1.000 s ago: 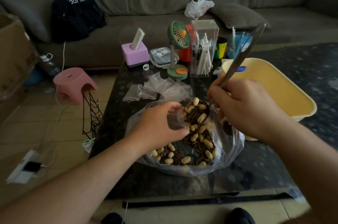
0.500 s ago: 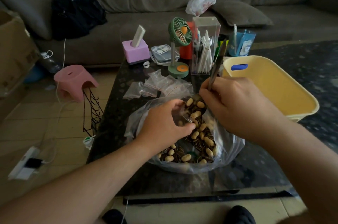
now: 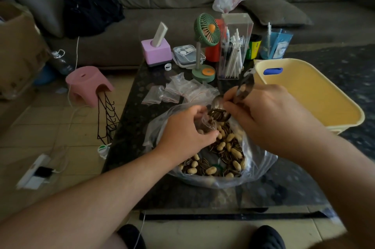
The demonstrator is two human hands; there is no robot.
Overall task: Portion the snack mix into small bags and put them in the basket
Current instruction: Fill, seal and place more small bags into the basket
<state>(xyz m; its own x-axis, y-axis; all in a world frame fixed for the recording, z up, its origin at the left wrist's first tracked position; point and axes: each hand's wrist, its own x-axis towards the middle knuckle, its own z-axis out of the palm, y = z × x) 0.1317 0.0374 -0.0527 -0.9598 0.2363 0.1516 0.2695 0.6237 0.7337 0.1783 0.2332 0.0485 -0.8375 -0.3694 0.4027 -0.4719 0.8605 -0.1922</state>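
Note:
A large clear plastic bag (image 3: 257, 169) of peanuts and striped sunflower seeds (image 3: 225, 153) lies open on the dark table. My left hand (image 3: 184, 133) pinches a small clear bag (image 3: 205, 124) open above the mix. My right hand (image 3: 272, 120) grips a metal spoon (image 3: 218, 104), tipped down, with seeds sliding off its bowl at the small bag's mouth. A pile of empty small bags (image 3: 178, 91) lies just behind. The yellow basket (image 3: 316, 94) stands at the right with nothing visible inside.
A green desk fan (image 3: 206, 45), a clear box of pens (image 3: 233, 51), a pink tissue box (image 3: 156, 51) and small containers crowd the table's far end. A pink stool (image 3: 87, 84) and black wire rack (image 3: 107, 118) stand at the left. The sofa is behind.
My right hand has turned the spoon over, from handle pointing up and away to bowl tipped at the small bag; seeds now pour out. My left hand keeps the small bag in place.

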